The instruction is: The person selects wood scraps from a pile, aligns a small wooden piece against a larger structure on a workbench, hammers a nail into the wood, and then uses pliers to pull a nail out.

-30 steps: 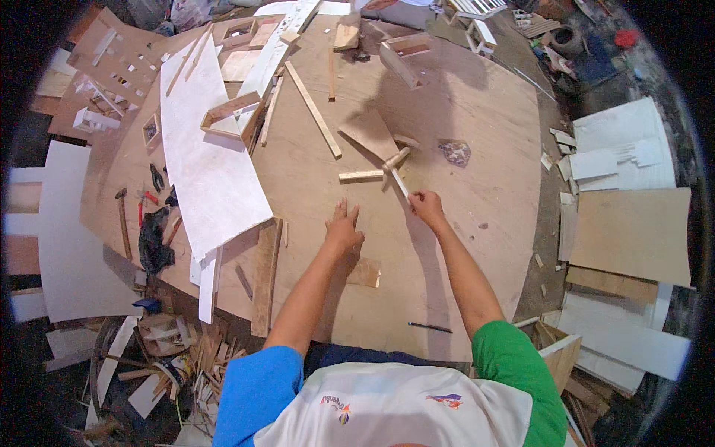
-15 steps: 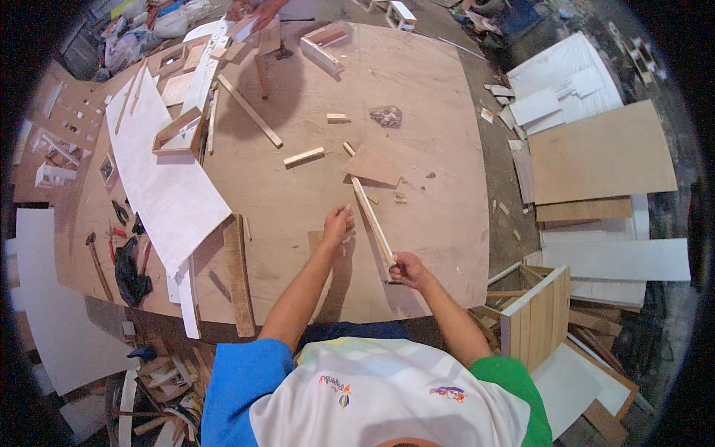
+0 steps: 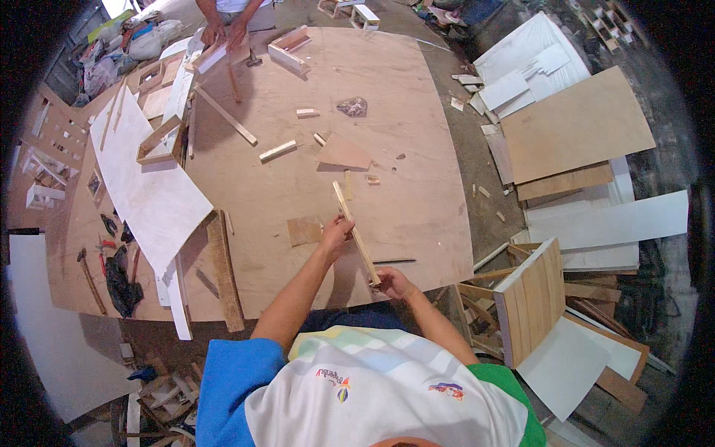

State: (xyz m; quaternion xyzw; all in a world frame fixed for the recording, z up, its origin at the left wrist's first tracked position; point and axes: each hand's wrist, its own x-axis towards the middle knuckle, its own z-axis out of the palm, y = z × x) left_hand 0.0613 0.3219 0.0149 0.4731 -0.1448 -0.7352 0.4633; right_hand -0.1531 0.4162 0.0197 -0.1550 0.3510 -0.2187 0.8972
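Observation:
A narrow wooden strip point(image 3: 360, 246) slants over the near part of the large plywood table point(image 3: 417, 216). My left hand point(image 3: 337, 232) is closed round its upper-middle part. My right hand point(image 3: 397, 284) grips its near end, fingers pinched against the wood. Just beyond the right hand lies a thin dark stick point(image 3: 395, 261). Beside my left hand is a small brown square piece point(image 3: 304, 231). Past the strip's far end are a thin offcut point(image 3: 348, 184), a small block point(image 3: 373, 179) and a flat brown board piece point(image 3: 344, 152).
White panel point(image 3: 153, 175), open wooden frame point(image 3: 160, 141) and a long plank point(image 3: 225, 272) are on the left. A hammer point(image 3: 91, 281) and black bag point(image 3: 123, 283) lie at the left edge. Another person's hands point(image 3: 226, 31) hold wood at the far side. Boards point(image 3: 581, 127) stand at right.
My left hand has closed on the wooden strip, which has come nearer to me and off the table's middle. The view has shifted, bringing the other person's hands into sight.

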